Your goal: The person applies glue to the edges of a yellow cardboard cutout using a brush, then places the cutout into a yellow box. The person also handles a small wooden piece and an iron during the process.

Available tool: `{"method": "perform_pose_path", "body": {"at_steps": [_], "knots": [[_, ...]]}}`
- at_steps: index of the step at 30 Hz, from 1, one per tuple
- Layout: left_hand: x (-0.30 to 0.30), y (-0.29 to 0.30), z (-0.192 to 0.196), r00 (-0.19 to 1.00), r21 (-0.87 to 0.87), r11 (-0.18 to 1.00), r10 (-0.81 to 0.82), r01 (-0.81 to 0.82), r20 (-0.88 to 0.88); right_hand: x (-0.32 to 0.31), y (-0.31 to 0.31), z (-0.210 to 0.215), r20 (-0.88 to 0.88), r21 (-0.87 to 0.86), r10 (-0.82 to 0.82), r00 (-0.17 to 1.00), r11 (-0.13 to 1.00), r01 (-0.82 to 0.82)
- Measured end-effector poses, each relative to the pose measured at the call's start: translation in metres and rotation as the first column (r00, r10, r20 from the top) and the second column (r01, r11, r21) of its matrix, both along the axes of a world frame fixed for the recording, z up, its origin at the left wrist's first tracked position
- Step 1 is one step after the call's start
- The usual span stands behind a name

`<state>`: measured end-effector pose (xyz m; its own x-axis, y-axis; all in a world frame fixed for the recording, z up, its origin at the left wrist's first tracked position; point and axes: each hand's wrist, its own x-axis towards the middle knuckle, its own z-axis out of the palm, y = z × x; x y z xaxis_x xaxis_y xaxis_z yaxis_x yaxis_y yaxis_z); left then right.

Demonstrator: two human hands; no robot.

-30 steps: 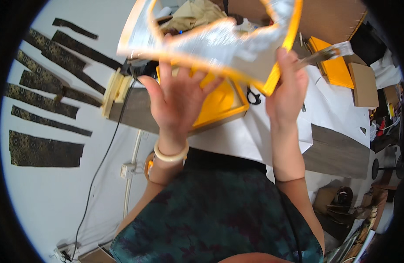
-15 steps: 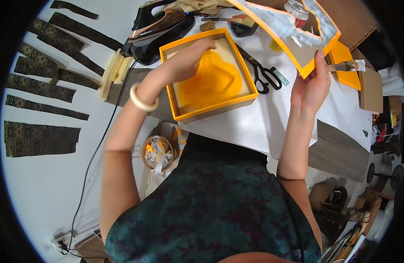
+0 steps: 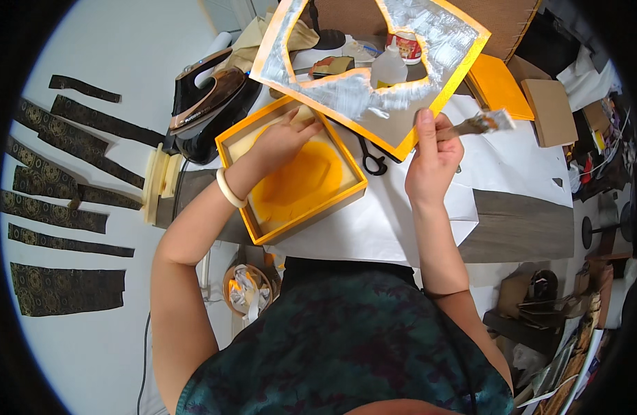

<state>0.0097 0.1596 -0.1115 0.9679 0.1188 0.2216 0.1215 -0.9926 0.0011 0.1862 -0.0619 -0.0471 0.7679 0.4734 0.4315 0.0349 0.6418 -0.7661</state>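
Observation:
My right hand [image 3: 432, 162] pinches the lower corner of a grey panel [image 3: 360, 97] with orange edges, a large irregular cutout and white wet-looking smears. The same hand holds a flat brush [image 3: 481, 124], its white-coated bristles pointing right. Below and left of the panel stands a shallow square box [image 3: 297, 225] with yellow-orange rims. An orange patch [image 3: 301, 176] covers much of its cream floor. My left hand [image 3: 287, 142] reaches over the box toward its far side, fingers apart with nothing seen in them. Whether the fingertips touch the box I cannot tell.
Black scissors [image 3: 373, 160] lie partly under the raised panel. A clothes iron [image 3: 211, 104] stands at the far left. Through the cutout show a squeeze bottle [image 3: 389, 68] and a white-and-red tub [image 3: 406, 45]. Dark patterned strips [image 3: 66, 287] hang at left.
My right hand has brought the panel left and lower, so it now overlaps the box's far corner. The view has shifted. My left hand stays over the box, its fingers more spread.

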Motion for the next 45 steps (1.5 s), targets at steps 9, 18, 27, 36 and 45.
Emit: {"method": "perform_pose_path", "body": {"at_steps": [9,18,27,36,45], "knots": [[-0.029,-0.085,0.121,0.737,0.118,0.977,-0.214,0.180,0.642,0.012,-0.009,0.015,0.700,0.162,-0.389,0.599,0.903,0.398],[-0.010,-0.095,0.173,0.919,-0.160,0.953,-0.189,0.256,0.346,0.005,-0.027,0.046,0.871,0.218,-0.325,0.369,0.928,0.303],[-0.014,-0.109,0.173,0.925,0.060,0.982,-0.190,0.180,0.328,0.004,-0.033,0.057,0.900,0.201,-0.318,0.299,0.910,0.361],[-0.021,-0.122,0.156,0.881,0.334,0.940,-0.219,0.074,0.420,0.005,-0.029,0.052,0.869,0.199,-0.353,0.347,0.891,0.409],[-0.020,-0.039,0.074,0.975,-0.132,0.976,0.190,-0.174,0.116,0.021,-0.037,0.049,0.771,0.052,-0.402,0.495,0.814,0.579]]}}
